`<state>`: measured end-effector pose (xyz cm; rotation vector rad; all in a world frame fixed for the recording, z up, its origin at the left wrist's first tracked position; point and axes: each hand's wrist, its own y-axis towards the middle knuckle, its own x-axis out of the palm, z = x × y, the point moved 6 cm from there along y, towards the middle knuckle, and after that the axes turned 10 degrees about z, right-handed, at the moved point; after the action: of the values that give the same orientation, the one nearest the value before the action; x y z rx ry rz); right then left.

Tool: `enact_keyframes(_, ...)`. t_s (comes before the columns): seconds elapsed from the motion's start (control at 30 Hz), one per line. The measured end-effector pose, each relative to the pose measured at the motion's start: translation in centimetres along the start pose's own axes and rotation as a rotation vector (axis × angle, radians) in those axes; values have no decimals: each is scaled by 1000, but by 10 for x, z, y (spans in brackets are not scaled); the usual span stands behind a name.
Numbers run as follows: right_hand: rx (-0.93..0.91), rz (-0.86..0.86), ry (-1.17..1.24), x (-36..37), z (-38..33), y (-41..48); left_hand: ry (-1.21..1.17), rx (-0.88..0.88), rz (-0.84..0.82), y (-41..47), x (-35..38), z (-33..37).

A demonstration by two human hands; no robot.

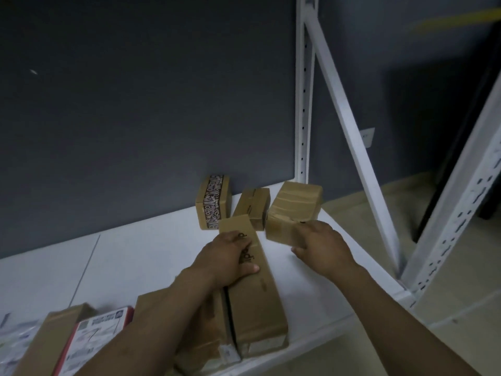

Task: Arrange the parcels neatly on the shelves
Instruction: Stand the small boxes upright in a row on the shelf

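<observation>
Nearest the camera, at the front left of the white shelf (135,267), the unsorted lot lies crowded and askew: a pale mailer bag (13,346), a plain brown carton (51,340) and a red-edged box (100,335), with a flat brown box (203,324) partly hidden under the left forearm. None of these looks placed yet.

Just beyond, the left hand (230,256) grips the long carton (257,294) near its far end, fingers curled over its left edge and thumb laid across the top. The carton lies flat, pointing toward the wall. The right hand (322,245) pinches the near corner of the taped parcel (294,210) — fingers on top, thumb below — and the parcel sits tilted near the shelf's right end.

Farthest back, a small box (253,204) and a box with patterned tape (212,202) stand close to the grey wall (135,104), the start of a back row. By the look of it, the job is well short of half done — most parcels need lining up.
</observation>
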<state>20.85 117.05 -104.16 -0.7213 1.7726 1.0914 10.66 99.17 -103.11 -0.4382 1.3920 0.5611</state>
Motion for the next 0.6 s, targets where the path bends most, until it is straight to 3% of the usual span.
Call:
enact_keyframes(0.13, -18, 11, -117, 17, 21, 35, 12, -28, -63, 19, 11, -6)
enact_keyframes(0.27, 118, -48, 148, 34, 38, 41, 60, -14, 5, 29, 12, -5)
enact_keyframes(0.43, -32, -20, 65, 25, 35, 26, -153, 9, 200, 50, 4, 20)
enact_keyframes(0.6, -73, -56, 110, 15, 43, 15, -277, -34, 92, 97, 19, 47)
